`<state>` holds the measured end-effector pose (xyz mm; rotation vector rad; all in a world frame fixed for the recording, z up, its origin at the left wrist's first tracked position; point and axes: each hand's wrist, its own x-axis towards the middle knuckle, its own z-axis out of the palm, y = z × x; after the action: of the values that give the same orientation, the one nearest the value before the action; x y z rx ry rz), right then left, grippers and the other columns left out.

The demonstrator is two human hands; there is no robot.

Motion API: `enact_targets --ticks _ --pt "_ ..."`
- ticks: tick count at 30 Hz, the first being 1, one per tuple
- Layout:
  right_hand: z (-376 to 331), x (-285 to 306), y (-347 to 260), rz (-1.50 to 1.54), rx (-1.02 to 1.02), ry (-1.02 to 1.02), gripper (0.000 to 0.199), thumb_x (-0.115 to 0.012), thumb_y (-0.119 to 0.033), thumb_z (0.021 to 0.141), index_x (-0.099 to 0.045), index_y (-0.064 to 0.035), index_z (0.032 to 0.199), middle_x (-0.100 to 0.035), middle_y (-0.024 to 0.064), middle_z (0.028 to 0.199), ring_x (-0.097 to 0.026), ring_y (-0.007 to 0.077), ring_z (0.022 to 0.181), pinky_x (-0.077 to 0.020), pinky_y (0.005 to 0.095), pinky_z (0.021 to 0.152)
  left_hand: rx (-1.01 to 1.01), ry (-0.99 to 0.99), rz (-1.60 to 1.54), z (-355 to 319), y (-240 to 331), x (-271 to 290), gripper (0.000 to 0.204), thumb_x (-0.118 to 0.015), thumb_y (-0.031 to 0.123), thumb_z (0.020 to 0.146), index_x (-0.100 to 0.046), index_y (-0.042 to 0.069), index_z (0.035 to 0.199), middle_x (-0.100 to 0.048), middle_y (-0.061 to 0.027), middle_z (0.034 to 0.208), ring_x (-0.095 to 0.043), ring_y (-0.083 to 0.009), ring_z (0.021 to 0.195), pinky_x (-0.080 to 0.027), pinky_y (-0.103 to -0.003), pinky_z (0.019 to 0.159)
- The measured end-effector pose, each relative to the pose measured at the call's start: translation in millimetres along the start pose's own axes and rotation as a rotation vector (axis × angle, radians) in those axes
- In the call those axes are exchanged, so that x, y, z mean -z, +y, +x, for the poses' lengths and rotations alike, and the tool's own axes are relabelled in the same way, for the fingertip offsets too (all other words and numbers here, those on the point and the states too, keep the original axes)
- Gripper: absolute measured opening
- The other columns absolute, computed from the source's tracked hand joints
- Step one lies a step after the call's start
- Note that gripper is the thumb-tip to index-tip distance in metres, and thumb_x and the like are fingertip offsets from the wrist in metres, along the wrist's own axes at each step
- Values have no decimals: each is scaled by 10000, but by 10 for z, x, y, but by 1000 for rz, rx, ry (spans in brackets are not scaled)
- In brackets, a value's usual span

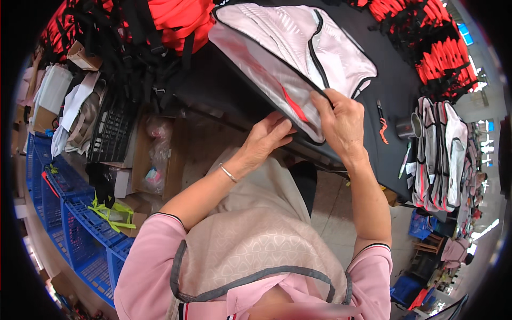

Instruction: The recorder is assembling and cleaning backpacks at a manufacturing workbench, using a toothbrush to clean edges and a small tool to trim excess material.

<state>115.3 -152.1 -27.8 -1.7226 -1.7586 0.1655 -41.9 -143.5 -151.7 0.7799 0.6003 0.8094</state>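
Note:
A pale pink and white fabric bag piece (pixel 290 37) with black binding along its edges lies tilted over the dark table. Its mouth gapes toward me, and a red strip shows inside. My left hand (pixel 262 140), with a bracelet at the wrist, pinches the near black-bound edge. The fingers of my right hand (pixel 344 122) are closed on the upper edge, close to the near corner. Part of the fabric between the two hands is hidden by the fingers.
On the dark table (pixel 392 69) lie a slim tool with an orange cord (pixel 381 122) and a pen (pixel 405 160), near a metal cup (pixel 408 127). Similar bag pieces (pixel 440 154) stand at right. Red bundles (pixel 184 21) with black straps sit behind; blue crates (pixel 80 224) stand left.

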Motion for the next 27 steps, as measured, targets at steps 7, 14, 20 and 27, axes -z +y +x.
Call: enact_targets --ticks 7,14,20,27 --pt "53 331 -196 -51 -26 155 258 -652 -206 884 -657 15 750 -573 202 596 -565 357 532 -444 395 541 -305 -85 263 37 686 -517 285 -712 232 892 -697 -33 993 -684 -33 867 -640 -83 770 -552 -244 662" --pt "97 783 -306 101 -14 129 300 -702 -264 843 -685 34 820 -588 188 603 -570 271 529 -457 362 564 -395 -267 398 137 1022 -572 226 -699 123 873 -686 -86 958 -684 -72 833 -651 -117 717 -600 -279 585" --pt "-32 930 -494 -70 41 -79 454 -754 -339 753 -681 63 951 -649 248 740 -660 348 708 -499 396 676 -319 -253 241 78 993 -558 359 -773 192 804 -656 -21 1068 -674 -72 936 -659 -137 806 -578 -272 587" --pt "106 864 -607 -271 61 -175 350 -723 -254 756 -699 43 939 -662 222 731 -677 325 699 -515 383 673 -36 -344 135 58 752 -422 455 -790 273 811 -619 84 1188 -669 -11 1056 -636 -111 931 -537 -259 656"
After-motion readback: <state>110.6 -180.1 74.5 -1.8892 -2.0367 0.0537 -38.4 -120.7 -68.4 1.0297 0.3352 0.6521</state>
